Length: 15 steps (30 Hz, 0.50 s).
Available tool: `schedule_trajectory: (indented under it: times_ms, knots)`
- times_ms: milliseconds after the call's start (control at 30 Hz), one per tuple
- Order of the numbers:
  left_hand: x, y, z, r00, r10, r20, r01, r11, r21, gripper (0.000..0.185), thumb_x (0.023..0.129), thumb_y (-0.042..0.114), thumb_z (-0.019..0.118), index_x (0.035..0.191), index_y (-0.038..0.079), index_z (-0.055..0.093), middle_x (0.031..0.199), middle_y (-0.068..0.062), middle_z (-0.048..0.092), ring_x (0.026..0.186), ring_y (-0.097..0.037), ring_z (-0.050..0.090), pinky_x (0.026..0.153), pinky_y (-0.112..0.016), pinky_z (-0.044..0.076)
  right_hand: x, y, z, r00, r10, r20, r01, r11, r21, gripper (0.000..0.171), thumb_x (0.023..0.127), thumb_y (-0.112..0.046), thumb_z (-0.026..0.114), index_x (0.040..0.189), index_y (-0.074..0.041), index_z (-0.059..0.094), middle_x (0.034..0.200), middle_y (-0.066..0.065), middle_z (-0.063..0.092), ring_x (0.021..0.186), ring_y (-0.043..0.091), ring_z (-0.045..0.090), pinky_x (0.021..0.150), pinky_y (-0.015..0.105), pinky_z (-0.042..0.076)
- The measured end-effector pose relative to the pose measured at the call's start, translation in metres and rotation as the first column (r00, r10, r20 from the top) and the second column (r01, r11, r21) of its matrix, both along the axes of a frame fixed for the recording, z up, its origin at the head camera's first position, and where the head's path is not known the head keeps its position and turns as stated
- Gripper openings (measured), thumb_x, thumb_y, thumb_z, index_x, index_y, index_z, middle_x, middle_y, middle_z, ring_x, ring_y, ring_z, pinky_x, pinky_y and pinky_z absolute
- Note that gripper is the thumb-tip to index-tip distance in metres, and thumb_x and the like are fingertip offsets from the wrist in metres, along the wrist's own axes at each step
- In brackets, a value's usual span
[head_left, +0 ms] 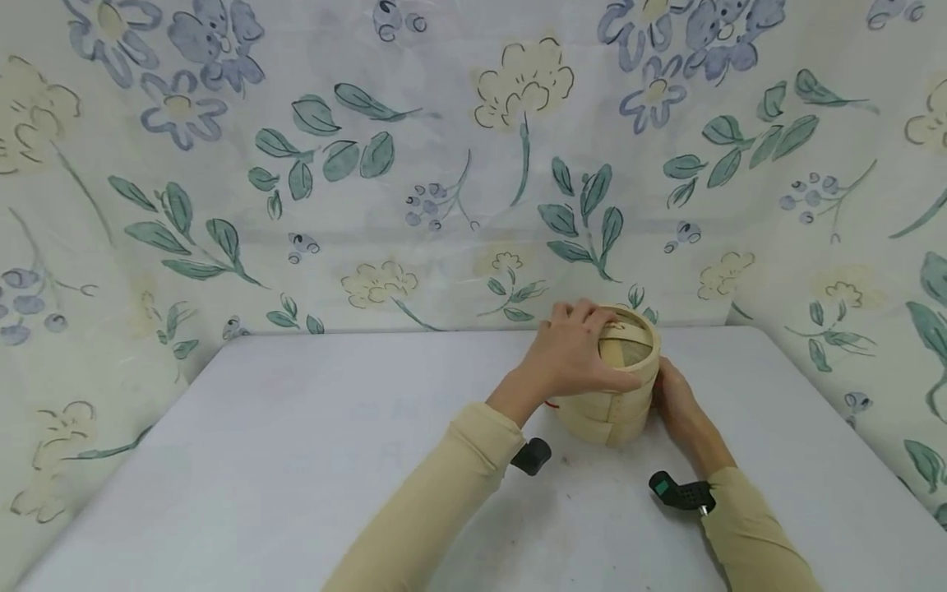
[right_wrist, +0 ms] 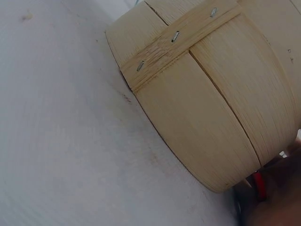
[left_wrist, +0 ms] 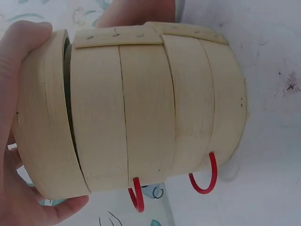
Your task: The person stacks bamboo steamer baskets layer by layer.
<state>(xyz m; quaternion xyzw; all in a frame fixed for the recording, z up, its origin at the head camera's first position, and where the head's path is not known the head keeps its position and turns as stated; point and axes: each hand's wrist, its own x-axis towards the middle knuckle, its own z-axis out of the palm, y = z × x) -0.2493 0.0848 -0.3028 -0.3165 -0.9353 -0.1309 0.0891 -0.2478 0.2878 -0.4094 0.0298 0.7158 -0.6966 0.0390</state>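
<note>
A stacked bamboo steamer stands on the white table, right of centre. Its lid sits slightly askew, with a dark gap along one side above the upper tier. My left hand grips this lid, thumb and fingers spread around its rim. Against the right side of the steamer, my right hand holds the tiers, its fingers mostly hidden behind them. Red loops stick out from the side of both tiers. Metal staples fasten the overlapping bamboo strip in the right wrist view.
The white table carries small dark specks near the steamer. A floral-patterned sheet rises behind the table and along both sides. Black wrist devices jut out beneath both forearms, close to the tabletop.
</note>
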Motion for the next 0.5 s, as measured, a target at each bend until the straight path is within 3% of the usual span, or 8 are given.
schedule_trajectory:
  times_ms: [233,500]
  knots:
    - [0.0003,0.0031,0.0002,1.0,0.01,-0.013,-0.011,1.0,-0.005,0.082,0.074,0.067,0.068,0.142,0.025,0.047,0.137,0.001,0.046,0.124,-0.027,0.039,0.098,-0.051,0.044,-0.0002,-0.0017,0.0005,1.0,-0.007,-0.005,0.007,1.0,0.013,0.042,0.105,-0.043,0.018,0.097,-0.023,0.053,0.094,-0.005,0.044,0.089,0.013,0.042,0.078,0.029,0.036]
    - [0.0039,0.0058,-0.0016,1.0,0.015,-0.013,-0.015,0.999,-0.049,0.083,0.075,0.069,0.064,0.143,0.025,0.045,0.138,0.001,0.044,0.129,-0.028,0.036,0.1,-0.054,0.041,0.0,-0.0044,0.0005,1.0,-0.002,0.021,0.002,0.999,-0.037,0.045,0.106,-0.047,0.016,0.121,-0.021,0.05,0.109,-0.008,0.046,0.103,0.011,0.041,0.091,0.028,0.033]
